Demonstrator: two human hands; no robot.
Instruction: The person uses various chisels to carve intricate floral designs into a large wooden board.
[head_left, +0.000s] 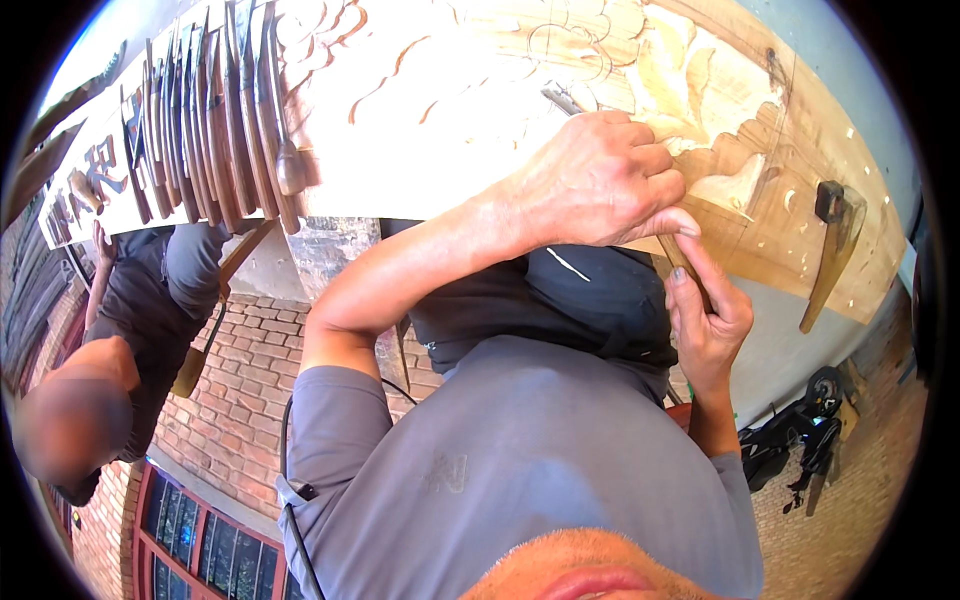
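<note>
A carving gouge lies across both my hands. Its metal blade (562,97) points up and to the left, past the knuckles of my left hand (612,172), which is wrapped round the shaft. The lower wooden handle (674,252) comes out below that fist, and my right hand (712,315) grips it with the fingers along its end. Beneath the blade, a pale wooden panel (450,170) carries carved leaf-like relief and drawn curved lines. Glare washes out the panel's middle, and my left fist hides the middle of the gouge.
Many chisels and gouges (215,130) lie side by side on the panel's left. A dark-headed hammer (830,245) with a wooden handle rests at the right, among wood chips. Another person (150,310) is at the far left. A motorcycle (800,430) stands on the brick floor (250,345) at right.
</note>
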